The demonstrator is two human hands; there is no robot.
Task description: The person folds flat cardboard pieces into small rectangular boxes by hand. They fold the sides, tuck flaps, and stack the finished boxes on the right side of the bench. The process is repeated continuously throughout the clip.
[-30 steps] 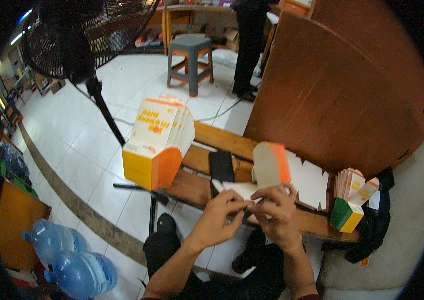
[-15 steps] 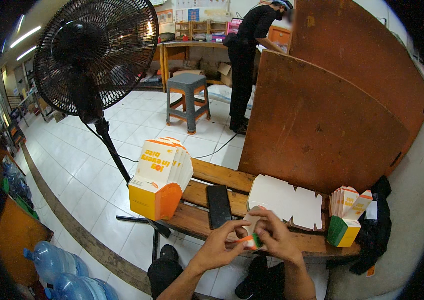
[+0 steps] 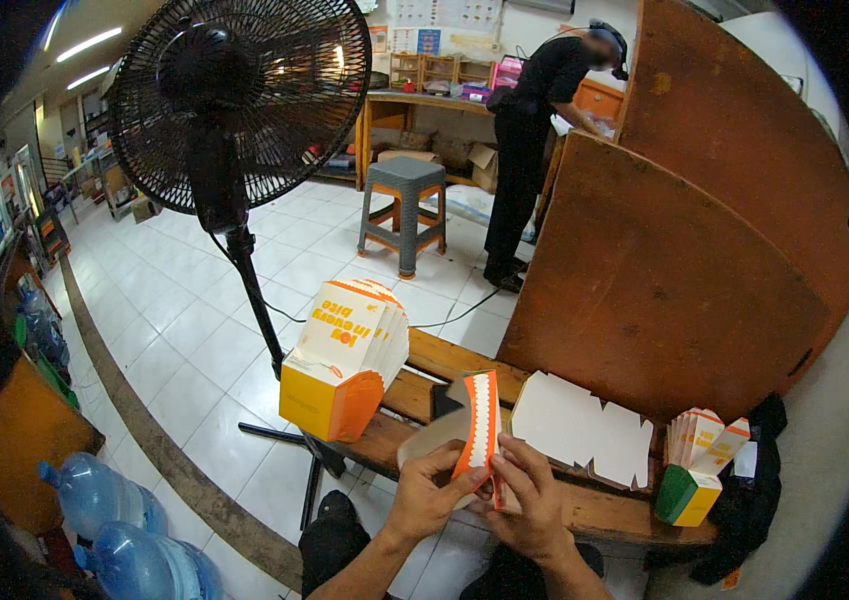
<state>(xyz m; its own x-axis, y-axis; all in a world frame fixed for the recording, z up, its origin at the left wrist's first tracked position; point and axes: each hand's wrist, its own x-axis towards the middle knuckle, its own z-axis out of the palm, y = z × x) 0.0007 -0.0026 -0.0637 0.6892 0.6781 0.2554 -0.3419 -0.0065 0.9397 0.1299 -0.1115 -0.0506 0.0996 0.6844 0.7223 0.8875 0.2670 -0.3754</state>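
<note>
white tiled floor [image 3: 175, 330]; grey stool [image 3: 404, 172] before wooden desk [image 3: 430, 100]; tube lights [image 3: 89, 45] lit

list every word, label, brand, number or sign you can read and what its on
White, yellow and orange stacked cardboard cartons: large lettering, upside down, not copied here.
White, yellow and green stacked cardboard cartons: orange lettering, too small to read.
Blue and white paper wall posters: too small to read.
Held orange-and-white curved cardboard piece: no lettering visible.
</note>
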